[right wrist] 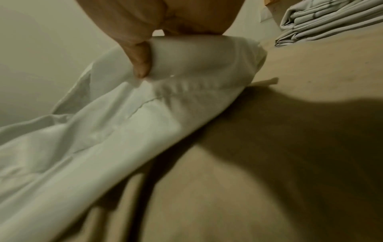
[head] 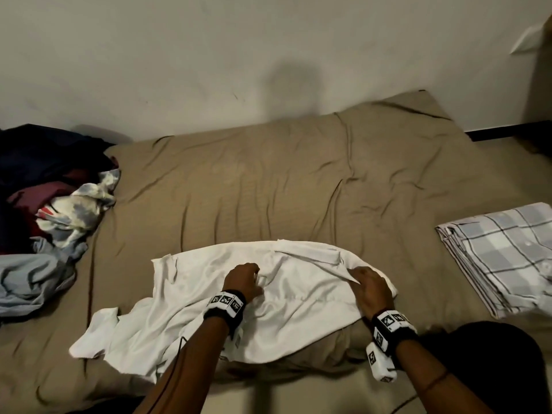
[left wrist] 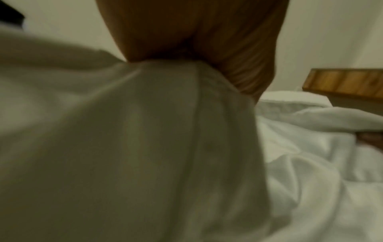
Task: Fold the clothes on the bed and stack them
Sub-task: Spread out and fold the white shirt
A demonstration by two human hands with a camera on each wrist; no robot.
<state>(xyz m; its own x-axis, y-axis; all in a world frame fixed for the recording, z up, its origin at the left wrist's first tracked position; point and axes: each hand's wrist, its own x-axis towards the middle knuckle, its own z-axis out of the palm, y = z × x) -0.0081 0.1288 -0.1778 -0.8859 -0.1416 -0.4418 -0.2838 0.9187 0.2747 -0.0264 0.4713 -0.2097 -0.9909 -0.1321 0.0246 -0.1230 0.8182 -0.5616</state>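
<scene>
A white shirt (head: 286, 294) is spread out on the tan bed (head: 268, 189), close in front. On the left, a heap of unfolded clothes (head: 50, 204) is piled. The shirt is pinched by the left hand (head: 243, 280) in the middle and gripped by the right hand (head: 372, 289) at its edge. On the right, a folded checked shirt (head: 504, 255) is laid flat

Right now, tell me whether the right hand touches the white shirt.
Touching. The right wrist view shows the right hand pinching a fold of the white shirt.
</scene>
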